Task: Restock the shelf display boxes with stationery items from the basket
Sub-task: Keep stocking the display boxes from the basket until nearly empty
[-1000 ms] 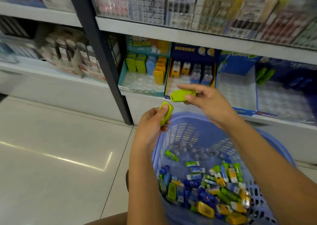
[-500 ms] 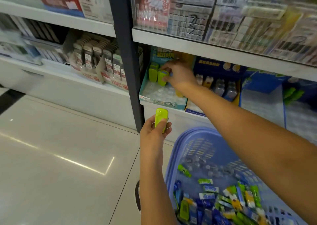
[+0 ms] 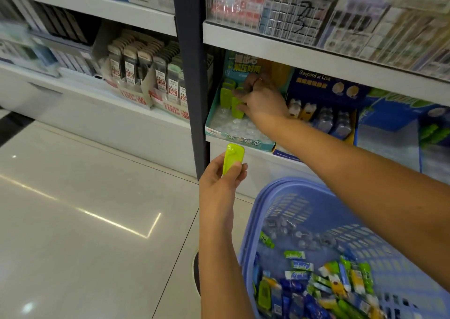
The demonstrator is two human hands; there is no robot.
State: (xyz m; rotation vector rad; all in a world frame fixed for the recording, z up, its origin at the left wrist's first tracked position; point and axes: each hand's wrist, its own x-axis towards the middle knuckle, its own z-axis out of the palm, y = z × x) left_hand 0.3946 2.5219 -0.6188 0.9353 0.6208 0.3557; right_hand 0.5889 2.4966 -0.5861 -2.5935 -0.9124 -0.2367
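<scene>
My right hand [image 3: 261, 100] reaches into the teal display box [image 3: 239, 140] on the lower shelf, its fingers on a lime-green eraser case [image 3: 237, 107] standing upright beside other green cases [image 3: 225, 97]. My left hand [image 3: 220, 181] grips a second lime-green case [image 3: 232, 157] upright below the shelf edge. The purple basket [image 3: 280, 197] sits at lower right, holding several mixed green, blue and yellow stationery items [image 3: 314, 287].
A dark blue display box [image 3: 323, 87] with small bottles stands right of the teal one, then a blue box [image 3: 389, 133] with bare slots. A dark shelf post [image 3: 192, 75] rises left of the teal box. Glossy tiled floor [image 3: 85, 209] spreads to the left.
My right hand carried its green case from above the basket into the teal box and now sets it among the others. My left hand stays below the shelf edge with its case.
</scene>
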